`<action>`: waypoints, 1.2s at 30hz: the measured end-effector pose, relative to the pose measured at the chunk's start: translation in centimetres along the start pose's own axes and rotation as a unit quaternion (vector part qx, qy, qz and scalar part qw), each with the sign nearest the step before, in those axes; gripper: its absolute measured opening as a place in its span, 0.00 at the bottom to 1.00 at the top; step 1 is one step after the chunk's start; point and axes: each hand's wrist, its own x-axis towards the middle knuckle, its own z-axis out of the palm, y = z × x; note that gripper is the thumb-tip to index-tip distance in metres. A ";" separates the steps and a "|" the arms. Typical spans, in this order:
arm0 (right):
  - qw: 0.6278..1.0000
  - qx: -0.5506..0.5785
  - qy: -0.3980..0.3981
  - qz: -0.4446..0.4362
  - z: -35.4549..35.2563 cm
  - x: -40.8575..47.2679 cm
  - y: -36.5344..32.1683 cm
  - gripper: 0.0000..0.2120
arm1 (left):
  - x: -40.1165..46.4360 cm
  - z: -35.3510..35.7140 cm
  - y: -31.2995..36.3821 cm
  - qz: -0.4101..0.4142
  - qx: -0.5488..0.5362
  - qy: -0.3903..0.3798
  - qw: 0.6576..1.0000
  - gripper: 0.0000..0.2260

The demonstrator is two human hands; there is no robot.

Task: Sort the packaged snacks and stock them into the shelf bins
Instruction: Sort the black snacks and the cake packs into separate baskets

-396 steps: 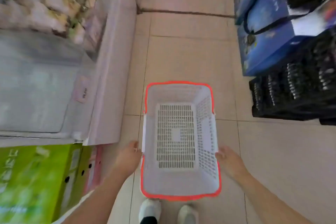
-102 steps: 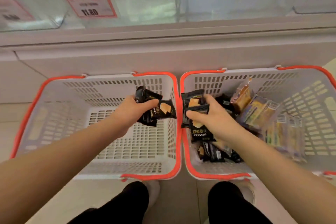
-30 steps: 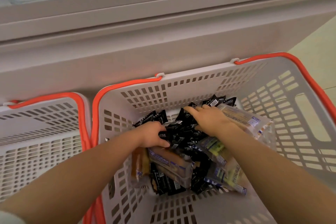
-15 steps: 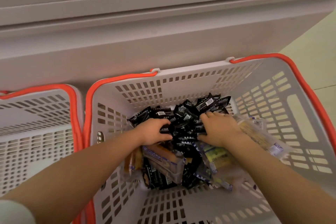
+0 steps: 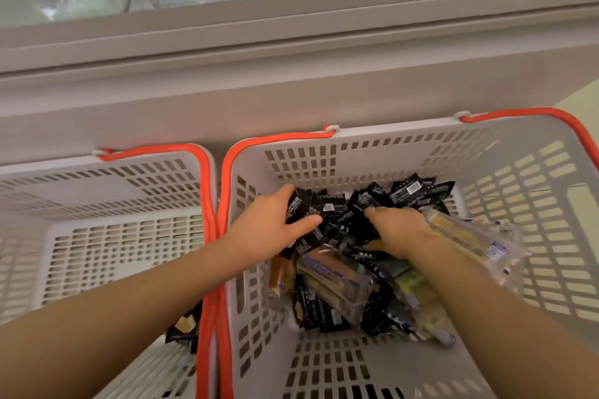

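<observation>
Head view, the only one I have. Both hands are inside the right basket, a white perforated bin with an orange rim, standing against the grey base of a glass-fronted cabinet.

Left hand: fingers and thumb are curled round a small bunch of black snack packets, the thumb pressed across their front. The packets are lifted slightly at the left edge of the pile.

Right hand: palm down on the heap of black packets, fingers bent into it. The fingertips are buried among the wrappers, so I cannot tell whether they hold any packet.

Contents of the right basket: black packets are piled toward the far wall; longer clear-wrapped biscuit packs with blue and yellow print lie nearer me, partly under my forearms. One such pack leans just beside the right wrist. Print on all wrappers is too small to read.

Left basket: same type, touching the right one rim to rim. One black packet with a yellow picture shows on its floor; my left forearm covers the rest of that area. The basket's left side is cut off by the frame edge.

Cabinet interior behind the glass is blurred; I cannot make out its contents.
</observation>
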 end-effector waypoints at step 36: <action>0.961 0.097 0.256 0.034 -6.6 -6.8 -16.8 0.08 | -16.6 -5.6 -7.3 0.165 0.058 0.139 0.975 0.14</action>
